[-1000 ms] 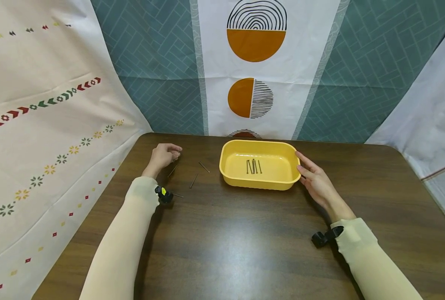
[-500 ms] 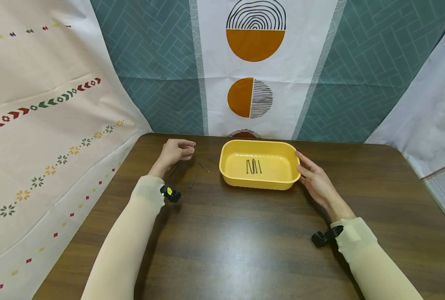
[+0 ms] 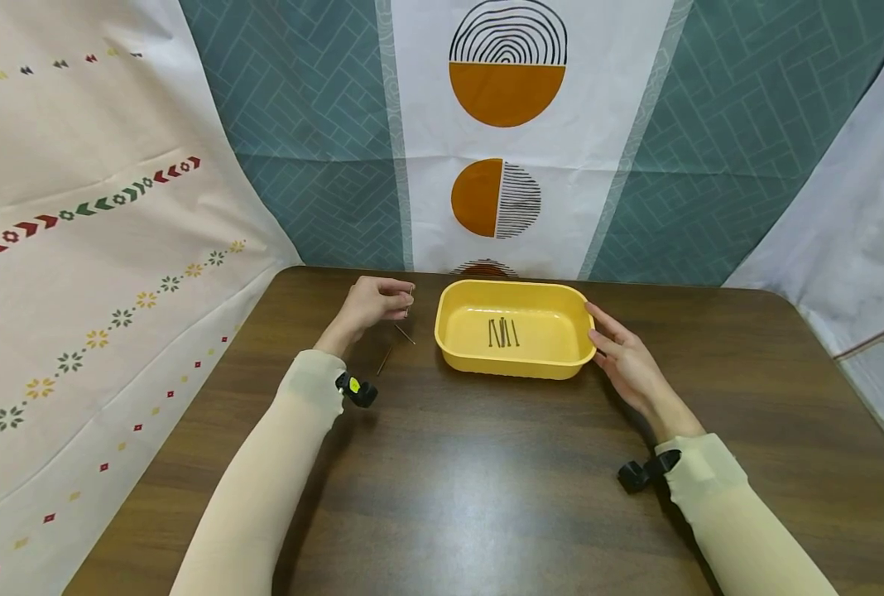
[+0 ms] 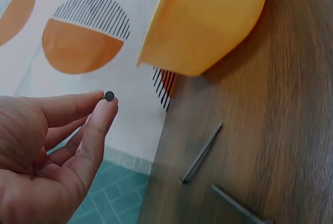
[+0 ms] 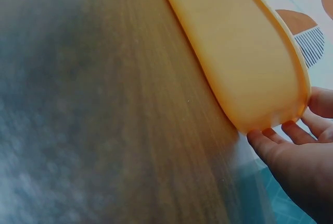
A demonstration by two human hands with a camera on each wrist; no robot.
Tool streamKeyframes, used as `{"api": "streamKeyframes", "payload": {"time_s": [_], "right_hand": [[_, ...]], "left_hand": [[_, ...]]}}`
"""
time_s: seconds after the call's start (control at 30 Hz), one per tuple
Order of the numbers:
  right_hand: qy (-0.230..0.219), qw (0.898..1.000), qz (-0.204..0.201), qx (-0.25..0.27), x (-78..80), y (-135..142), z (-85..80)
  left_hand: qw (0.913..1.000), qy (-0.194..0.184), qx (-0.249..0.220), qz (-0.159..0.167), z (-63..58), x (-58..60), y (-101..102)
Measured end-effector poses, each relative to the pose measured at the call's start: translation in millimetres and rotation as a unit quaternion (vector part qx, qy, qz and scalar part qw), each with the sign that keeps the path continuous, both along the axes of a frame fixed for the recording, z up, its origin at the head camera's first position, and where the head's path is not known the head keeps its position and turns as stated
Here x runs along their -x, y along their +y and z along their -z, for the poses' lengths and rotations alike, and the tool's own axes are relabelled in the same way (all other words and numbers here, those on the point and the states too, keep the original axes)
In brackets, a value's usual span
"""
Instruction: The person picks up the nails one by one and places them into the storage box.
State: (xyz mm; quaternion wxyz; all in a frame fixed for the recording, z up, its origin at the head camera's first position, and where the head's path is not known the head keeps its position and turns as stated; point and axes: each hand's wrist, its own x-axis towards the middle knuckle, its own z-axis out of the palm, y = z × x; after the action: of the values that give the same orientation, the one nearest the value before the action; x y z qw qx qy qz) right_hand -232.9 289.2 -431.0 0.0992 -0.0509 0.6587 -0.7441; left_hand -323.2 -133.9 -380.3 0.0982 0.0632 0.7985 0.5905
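Note:
My left hand [image 3: 371, 305] pinches a nail [image 4: 109, 96] between thumb and fingertips, its flat round head facing the left wrist camera. In the head view this hand is above the table, just left of a yellow tray [image 3: 512, 367]. Inside the tray, several dark nails [image 3: 503, 333] lie side by side near the middle. My right hand [image 3: 628, 360] touches the tray's right end with extended fingers; the right wrist view shows fingertips [image 5: 255, 136] against the outer wall. Two loose nails lie on the table below my left hand, a tilted nail [image 3: 405, 334] and a nearer nail [image 3: 385, 361].
The brown wooden table [image 3: 479, 488] spreads out in front of me. A patterned curtain [image 3: 509, 199] hangs behind its far edge, with a cream printed cloth [image 3: 114, 273] along the left. Black wrist cameras sit on both forearms, the left camera [image 3: 357, 389] close over the table.
My left hand has lifted from the table's left side with a nail and moved right, toward the tray. The right hand and the tray stay in place.

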Motion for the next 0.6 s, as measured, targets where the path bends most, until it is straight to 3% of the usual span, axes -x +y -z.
{"api": "streamKeyframes", "payload": {"time_s": [0.1, 0.6], "right_hand": [[-0.001, 1.000, -0.003, 0.001, 4.5, 3, -0.9], [-0.002, 1.000, 0.009, 0.007, -2.8, -4, -0.1]], "left_hand": [[1.0000, -0.005, -0.008, 0.000, -2.5, 1.1, 9], [0.9994, -0.014, -0.021, 0.023, -5.4, -0.7, 33]]}}
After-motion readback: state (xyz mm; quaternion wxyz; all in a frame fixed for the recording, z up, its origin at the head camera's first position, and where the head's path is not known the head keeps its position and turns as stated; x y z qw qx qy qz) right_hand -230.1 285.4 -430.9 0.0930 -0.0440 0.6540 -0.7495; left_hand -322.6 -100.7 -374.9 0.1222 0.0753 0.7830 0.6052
